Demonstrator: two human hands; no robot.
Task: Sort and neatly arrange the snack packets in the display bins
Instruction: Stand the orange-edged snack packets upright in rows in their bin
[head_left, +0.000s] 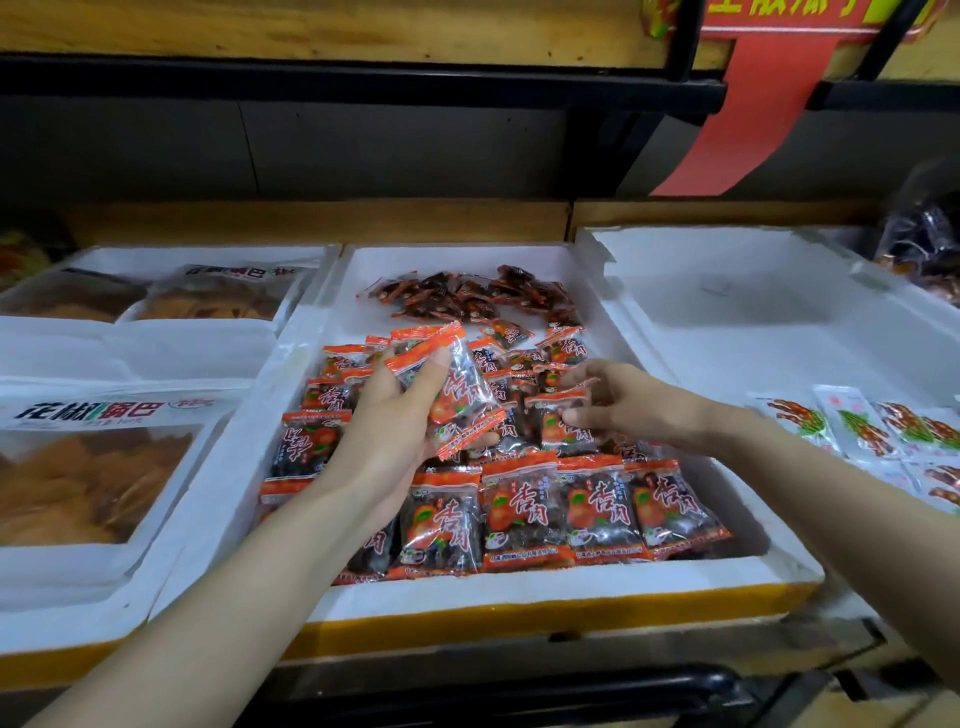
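Foam bin (519, 587) at centre holds your snack packets: tidy front row (524, 512), loose heap (563, 348) behind. Your left hand (387, 415) grips a gathered stack (462, 395); your right hand (618, 400) pinches another packet (558, 423) in the heap. Next, probably, lift it and square it onto the stack.

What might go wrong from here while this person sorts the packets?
1. The left hand grips a loose fan of slick packets; adding more may let some slide onto the neat front row.
2. The right hand pinches a packet from the jumbled pile; lifting it may drag neighbours askew.
3. The smaller dark packets at the back lie close and could get mixed in.
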